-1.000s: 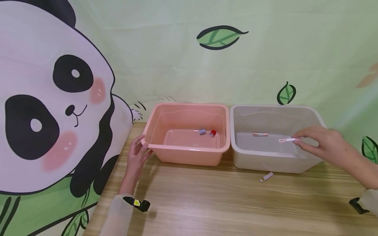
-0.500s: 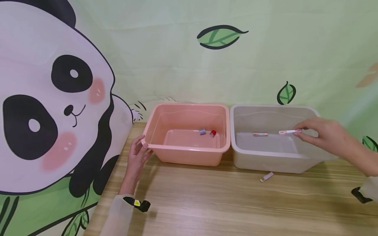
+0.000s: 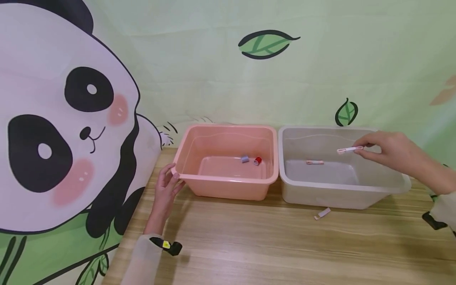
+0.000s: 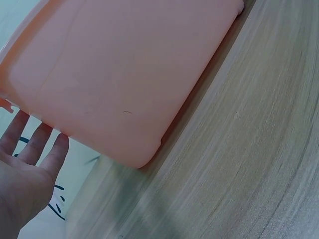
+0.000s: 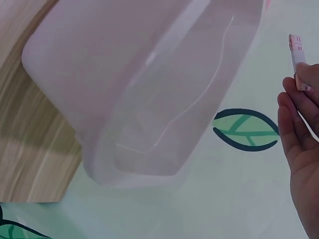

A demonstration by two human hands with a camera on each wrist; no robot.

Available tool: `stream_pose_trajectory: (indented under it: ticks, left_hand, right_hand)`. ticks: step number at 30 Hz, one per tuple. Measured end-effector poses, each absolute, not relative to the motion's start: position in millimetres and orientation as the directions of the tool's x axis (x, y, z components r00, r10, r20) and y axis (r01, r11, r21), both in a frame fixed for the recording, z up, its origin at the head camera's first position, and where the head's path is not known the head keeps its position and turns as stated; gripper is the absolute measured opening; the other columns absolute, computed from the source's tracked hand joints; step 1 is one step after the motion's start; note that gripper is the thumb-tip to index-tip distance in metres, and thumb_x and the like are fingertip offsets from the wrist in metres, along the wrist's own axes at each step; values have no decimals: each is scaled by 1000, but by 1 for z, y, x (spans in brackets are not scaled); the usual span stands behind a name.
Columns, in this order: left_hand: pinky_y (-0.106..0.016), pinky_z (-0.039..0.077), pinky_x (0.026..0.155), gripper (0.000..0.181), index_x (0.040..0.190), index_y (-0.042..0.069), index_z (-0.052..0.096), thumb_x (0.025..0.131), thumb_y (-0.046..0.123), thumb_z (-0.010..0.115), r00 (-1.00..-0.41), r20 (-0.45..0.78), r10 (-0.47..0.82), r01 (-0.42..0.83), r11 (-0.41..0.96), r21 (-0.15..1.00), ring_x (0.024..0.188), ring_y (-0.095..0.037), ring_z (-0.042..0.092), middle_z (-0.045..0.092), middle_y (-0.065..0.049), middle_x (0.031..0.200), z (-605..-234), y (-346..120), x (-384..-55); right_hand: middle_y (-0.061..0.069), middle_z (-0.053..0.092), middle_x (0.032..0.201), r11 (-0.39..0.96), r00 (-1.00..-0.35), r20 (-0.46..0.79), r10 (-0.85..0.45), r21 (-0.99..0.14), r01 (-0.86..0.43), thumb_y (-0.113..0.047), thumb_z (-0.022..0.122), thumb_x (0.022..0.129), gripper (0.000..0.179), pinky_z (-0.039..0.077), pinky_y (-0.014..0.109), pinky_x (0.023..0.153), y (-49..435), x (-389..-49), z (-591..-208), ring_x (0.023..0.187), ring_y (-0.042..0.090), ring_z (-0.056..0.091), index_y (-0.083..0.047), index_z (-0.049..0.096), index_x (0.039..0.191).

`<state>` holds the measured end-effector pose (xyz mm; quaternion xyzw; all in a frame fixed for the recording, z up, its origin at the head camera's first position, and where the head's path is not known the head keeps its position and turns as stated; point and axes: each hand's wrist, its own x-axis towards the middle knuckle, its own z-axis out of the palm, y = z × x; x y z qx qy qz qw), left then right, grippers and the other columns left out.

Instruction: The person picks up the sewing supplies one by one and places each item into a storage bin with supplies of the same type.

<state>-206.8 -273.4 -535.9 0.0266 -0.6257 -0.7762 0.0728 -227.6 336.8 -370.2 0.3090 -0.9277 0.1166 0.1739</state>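
My right hand [image 3: 395, 152] pinches a folded measuring tape [image 3: 350, 150] between thumb and fingers, raised over the grey bin [image 3: 320, 194]. In the right wrist view, printed numbers show on the pinkish tape [image 5: 295, 45], with a white band around its middle. Another folded tape [image 3: 315, 162] lies on the grey bin's floor. My left hand [image 3: 166, 190] touches the left front corner of the pink bin [image 3: 228, 190]. Seen from the left wrist, its fingers [image 4: 37, 142] are fairly straight, tips right at the bin's rim.
Inside the pink bin lie a lilac spool [image 3: 244, 159] and a red spool [image 3: 257, 161] of thread. A small pale strip [image 3: 322, 213] rests on the wooden table [image 3: 249, 237] before the grey bin. Behind the bins hangs a panda-print cloth [image 3: 199, 79].
My right hand has risen with the measuring tape, up from low in the grey bin toward its back edge. The left hand has stayed at the pink bin's corner.
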Motion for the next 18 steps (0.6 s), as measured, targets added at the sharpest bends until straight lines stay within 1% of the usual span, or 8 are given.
stream_pose_trajectory:
  ticks: [3,6,8,10,13,15,18]
  left_hand:
    - [-44,50,106,45,148,14,41,106,17,57,-989,52,-139,81,-214,973,128,-26,53,45,-10,149,-536,-273,-206]
    - [-45,50,106,45,147,13,41,106,16,56,-988,56,-143,87,-221,971,125,-24,54,47,-9,146,-537,-273,-206]
    - [-46,49,107,45,147,13,41,106,16,56,-988,55,-146,87,-222,971,125,-24,54,48,-8,146,-537,-273,-206]
    - [-48,48,107,44,147,13,41,106,17,56,-988,53,-147,85,-219,972,125,-24,54,47,-8,146,-537,-273,-207]
    - [-48,47,108,44,147,14,41,106,17,56,-988,46,-147,78,-218,973,127,-25,53,47,-8,146,-537,-272,-207]
    - [-46,48,107,44,147,14,41,106,17,56,-988,42,-148,74,-216,974,127,-25,53,46,-8,146,-537,-272,-207]
    - [-46,49,107,44,147,14,41,106,17,56,-988,41,-150,73,-214,974,128,-26,53,46,-8,147,-536,-271,-207]
  right_hand:
    - [-6,72,85,803,-783,351,-514,-127,-583,-8,87,77,19,52,28,61,336,-234,-365,78,16,67,-15,77,92]
    - [-4,73,89,821,-818,289,-497,-149,-551,-10,85,80,17,55,34,65,336,-242,-361,82,21,68,-15,77,93]
    - [-1,74,91,834,-841,237,-487,-158,-528,-12,83,83,14,55,34,66,335,-248,-359,82,21,68,-13,77,96]
    - [1,74,92,844,-857,191,-478,-168,-509,-14,82,86,14,53,33,64,336,-255,-357,79,19,66,-11,77,99]
    - [2,74,92,854,-870,157,-468,-172,-490,-15,80,88,15,51,29,61,337,-265,-354,76,17,65,-10,77,102]
    - [4,74,92,857,-873,154,-463,-175,-485,-14,79,88,16,50,29,60,338,-272,-353,76,19,65,-8,76,103]
    - [7,75,94,859,-875,147,-461,-171,-482,-14,78,90,16,54,36,66,340,-281,-352,81,24,68,-7,75,104]
